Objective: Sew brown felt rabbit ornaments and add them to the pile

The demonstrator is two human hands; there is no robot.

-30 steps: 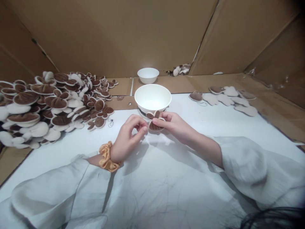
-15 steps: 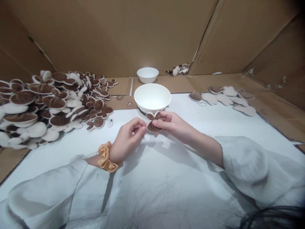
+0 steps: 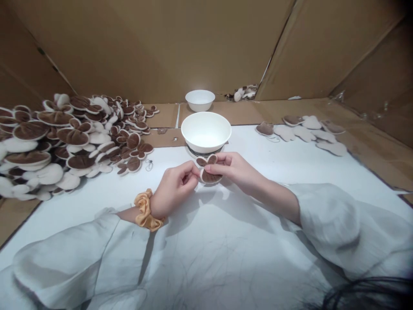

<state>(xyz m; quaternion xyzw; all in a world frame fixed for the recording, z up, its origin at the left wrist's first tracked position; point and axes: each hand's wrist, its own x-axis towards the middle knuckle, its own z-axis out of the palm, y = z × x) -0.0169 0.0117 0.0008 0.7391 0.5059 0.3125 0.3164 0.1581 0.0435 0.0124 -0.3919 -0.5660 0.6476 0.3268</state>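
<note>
Between the thumb and fingers of my right hand (image 3: pixel 237 170) is a brown plush bunny-head patch (image 3: pixel 211 177) with a pale edge and two ears. It is held upright over the white table, just in front of a white bowl (image 3: pixel 206 129). My left hand (image 3: pixel 179 183) is closed, with thumb and forefinger pinched at the patch's left edge. Whatever lies between those fingertips is too small to make out. A dark cord or thread (image 3: pixel 196 153) shows around the bowl's base.
A big heap of brown and white bunny patches (image 3: pixel 77 137) lies at the left, with a small tangle of thread (image 3: pixel 149 164) beside it. Several patches (image 3: pixel 311 129) are spread at the right. A second white bowl (image 3: pixel 200 100) stands behind, near the cardboard wall (image 3: pixel 161 47).
The bunny patch has turned a little, its brown face now showing more. My left hand has shifted slightly right, its fingertips closer in against the patch's edge.
</note>
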